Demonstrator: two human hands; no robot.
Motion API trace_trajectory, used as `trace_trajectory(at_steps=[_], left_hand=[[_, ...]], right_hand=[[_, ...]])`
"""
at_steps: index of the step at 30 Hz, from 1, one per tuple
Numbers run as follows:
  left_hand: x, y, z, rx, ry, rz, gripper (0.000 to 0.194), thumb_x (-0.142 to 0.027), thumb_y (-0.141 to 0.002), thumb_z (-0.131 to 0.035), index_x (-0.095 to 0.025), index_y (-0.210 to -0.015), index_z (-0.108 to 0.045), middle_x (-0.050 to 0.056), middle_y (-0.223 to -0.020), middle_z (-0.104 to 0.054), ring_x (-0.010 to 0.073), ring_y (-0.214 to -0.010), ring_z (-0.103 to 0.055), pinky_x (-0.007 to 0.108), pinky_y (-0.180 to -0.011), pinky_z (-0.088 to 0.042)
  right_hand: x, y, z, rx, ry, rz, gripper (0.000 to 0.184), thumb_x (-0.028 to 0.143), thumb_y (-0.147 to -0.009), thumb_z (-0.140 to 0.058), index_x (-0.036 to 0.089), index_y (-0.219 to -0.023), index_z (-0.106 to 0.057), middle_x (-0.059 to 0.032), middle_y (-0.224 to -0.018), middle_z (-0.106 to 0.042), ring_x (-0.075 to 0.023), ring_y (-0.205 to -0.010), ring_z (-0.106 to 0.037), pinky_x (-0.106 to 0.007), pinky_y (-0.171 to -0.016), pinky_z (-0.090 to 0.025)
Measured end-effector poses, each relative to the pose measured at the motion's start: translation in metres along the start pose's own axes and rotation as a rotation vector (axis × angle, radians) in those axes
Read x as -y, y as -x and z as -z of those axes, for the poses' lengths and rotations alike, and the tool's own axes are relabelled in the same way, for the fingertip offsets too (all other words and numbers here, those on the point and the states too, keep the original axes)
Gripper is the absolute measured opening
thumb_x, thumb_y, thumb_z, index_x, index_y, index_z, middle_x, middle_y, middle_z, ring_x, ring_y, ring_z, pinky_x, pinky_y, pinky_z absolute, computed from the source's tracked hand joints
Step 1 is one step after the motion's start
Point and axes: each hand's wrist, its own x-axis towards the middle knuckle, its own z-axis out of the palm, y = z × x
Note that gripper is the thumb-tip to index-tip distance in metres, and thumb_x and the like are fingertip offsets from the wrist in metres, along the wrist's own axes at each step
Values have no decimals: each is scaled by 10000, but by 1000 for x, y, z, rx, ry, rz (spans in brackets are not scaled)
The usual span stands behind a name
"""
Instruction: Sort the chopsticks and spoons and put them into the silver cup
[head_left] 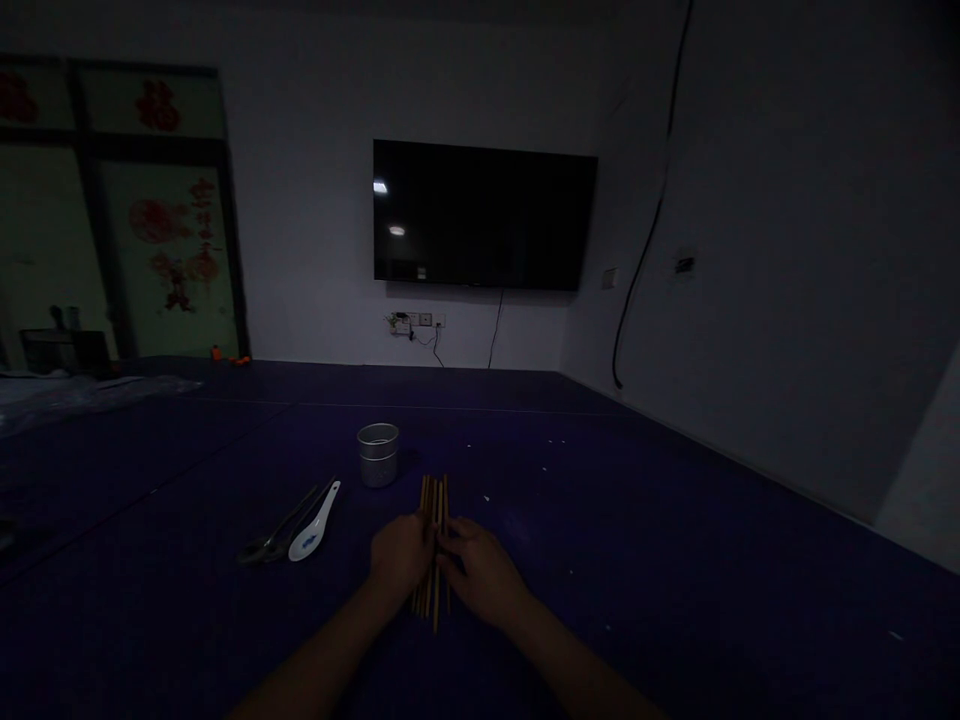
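Note:
Several chopsticks [436,590] lie side by side on the dark blue surface, roughly in line with my view. My left hand [401,552] is closed at the left side of the bunch, its fingertips against the sticks. From the right, my right hand [480,568] pinches at the sticks with thumb and fingers. Dim light partly hides the fingertips. Beyond the bunch, slightly left, a silvery metal cup [378,462] stands upright. A white soup spoon [315,525] with a blue mark lies left of my left hand, beside dark metal utensils [274,537] whose kind is unclear.
Small white scraps [486,498] dot the blue surface [675,560]. Crumpled clear plastic [82,398] lies at the far left, and small orange objects [229,357] sit near the door. A television [484,215] hangs on the far wall; a black cable [645,255] runs down the right wall.

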Motion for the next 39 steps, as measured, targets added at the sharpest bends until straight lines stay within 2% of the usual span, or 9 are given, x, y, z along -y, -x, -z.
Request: trace_trajectory(at_steps=[6, 18, 28, 39], left_hand=[[2, 1, -1, -6, -3, -8, 353, -339, -907, -332, -195, -1073, -609, 89, -1021, -699, 208, -941, -659, 269, -741, -486], [1, 3, 4, 32, 6, -14, 354, -345, -891, -366, -185, -1074, -623, 108, -1027, -695, 210, -937, -659, 261, -722, -477], [1, 2, 1, -10, 32, -3, 343, -337, -871, -381, -208, -1085, -616, 95, -1016, -702, 226, -925, -663, 289, -727, -483], [1, 2, 5, 23, 7, -7, 365, -377, -876, -372, -205, -1079, -621, 110, -1004, -701, 230, -933, -661, 292, -742, -484]], right_hand=[[-4, 0, -2, 41, 53, -25, 414, 289, -892, -425, 227, -1286, -534, -89, -1393, -463, -266, -1291, -387, -427, -1048, -304], [-7, 0, -5, 47, 80, -87, 433, 324, -896, -416, 231, -1307, -516, -109, -1398, -455, -283, -1341, -308, -473, -1046, -290], [-2, -1, -1, 0, 36, -31, 376, 243, -888, -415, 221, -1221, -589, -70, -1361, -498, -244, -1287, -389, -400, -1046, -307], [4, -1, 2, -67, 53, -78, 301, 206, -852, -460, 206, -1084, -651, -74, -1105, -639, -202, -1065, -548, -296, -908, -384]])
